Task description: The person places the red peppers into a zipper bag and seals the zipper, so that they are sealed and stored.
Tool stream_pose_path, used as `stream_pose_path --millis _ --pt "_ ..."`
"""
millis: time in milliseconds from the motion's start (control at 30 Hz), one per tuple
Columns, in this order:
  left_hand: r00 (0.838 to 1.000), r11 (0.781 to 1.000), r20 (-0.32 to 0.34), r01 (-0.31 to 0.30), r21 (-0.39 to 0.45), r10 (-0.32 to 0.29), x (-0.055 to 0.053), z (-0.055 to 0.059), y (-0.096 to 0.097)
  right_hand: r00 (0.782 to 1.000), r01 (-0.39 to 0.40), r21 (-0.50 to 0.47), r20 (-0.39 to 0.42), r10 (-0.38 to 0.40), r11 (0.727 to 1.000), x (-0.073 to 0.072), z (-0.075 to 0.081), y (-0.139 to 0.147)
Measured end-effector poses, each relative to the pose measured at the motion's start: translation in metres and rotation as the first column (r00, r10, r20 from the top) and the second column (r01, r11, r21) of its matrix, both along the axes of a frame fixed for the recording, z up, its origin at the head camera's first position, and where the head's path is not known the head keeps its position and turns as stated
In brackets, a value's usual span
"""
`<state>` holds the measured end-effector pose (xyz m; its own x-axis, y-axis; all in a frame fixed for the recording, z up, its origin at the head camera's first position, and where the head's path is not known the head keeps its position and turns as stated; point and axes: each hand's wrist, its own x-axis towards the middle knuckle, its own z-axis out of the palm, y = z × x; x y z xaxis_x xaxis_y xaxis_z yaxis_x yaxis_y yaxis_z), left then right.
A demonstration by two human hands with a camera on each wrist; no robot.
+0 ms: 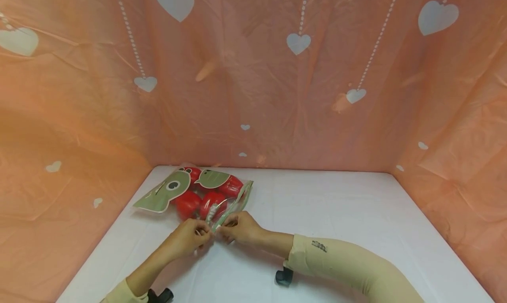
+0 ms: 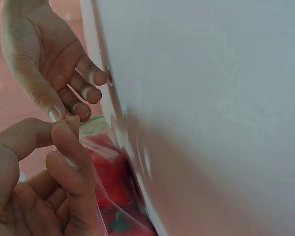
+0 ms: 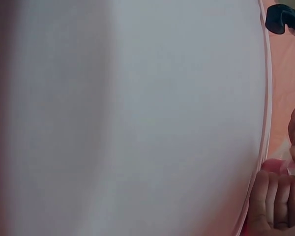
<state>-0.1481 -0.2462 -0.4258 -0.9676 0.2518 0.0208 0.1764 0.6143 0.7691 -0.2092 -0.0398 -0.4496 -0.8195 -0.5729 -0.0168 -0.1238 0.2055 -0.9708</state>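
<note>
A clear plastic zip bag (image 1: 158, 199) with green printed shapes lies on its side at the table's far left. Several red bell peppers (image 1: 187, 204) are inside it, and one green stem shows in the left wrist view. My left hand (image 1: 186, 239) pinches the near corner of the bag's green-edged mouth between thumb and forefinger. Right beside it, my right hand (image 1: 243, 228) pinches the same edge. The fingertips of both hands nearly meet in the left wrist view, where the left hand (image 2: 34, 182) is below the right hand (image 2: 49, 59).
A white-covered table (image 1: 325, 206) stretches away to the right of the bag. Orange curtains (image 1: 269, 96) with white hearts hang behind and at both sides. Dark wrist mounts (image 1: 284, 276) sit under the beige sleeves (image 1: 340, 259).
</note>
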Motion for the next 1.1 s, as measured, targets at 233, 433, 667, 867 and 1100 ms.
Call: stream_pose_path --millis 233,433,667,867,1100 --pt "1.0 1.0 -0.01 0.011 -0.001 -0.011 -0.002 -0.002 -0.002 0.998 0.004 0.022 -0.06 -0.003 1.0 -0.008 -0.003 0.001" --pt "0.999 0.999 -0.014 0.032 0.002 -0.032 -0.003 -0.003 -0.003 0.996 0.014 0.037 -0.086 -0.011 0.999 -0.012 -0.001 0.003" --pt "0.999 0.998 -0.006 0.05 0.024 -0.05 -0.002 -0.003 -0.004 0.994 0.028 0.067 -0.109 -0.021 0.997 -0.021 0.0 0.006" --pt "0.999 0.999 0.017 0.042 0.023 -0.042 -0.003 -0.003 -0.004 0.991 0.024 0.064 -0.135 -0.016 0.998 -0.027 0.0 0.008" --pt "0.998 0.997 0.003 0.063 0.041 -0.064 -0.002 -0.004 -0.006 0.991 0.021 0.081 -0.13 -0.01 0.996 -0.032 0.0 0.011"
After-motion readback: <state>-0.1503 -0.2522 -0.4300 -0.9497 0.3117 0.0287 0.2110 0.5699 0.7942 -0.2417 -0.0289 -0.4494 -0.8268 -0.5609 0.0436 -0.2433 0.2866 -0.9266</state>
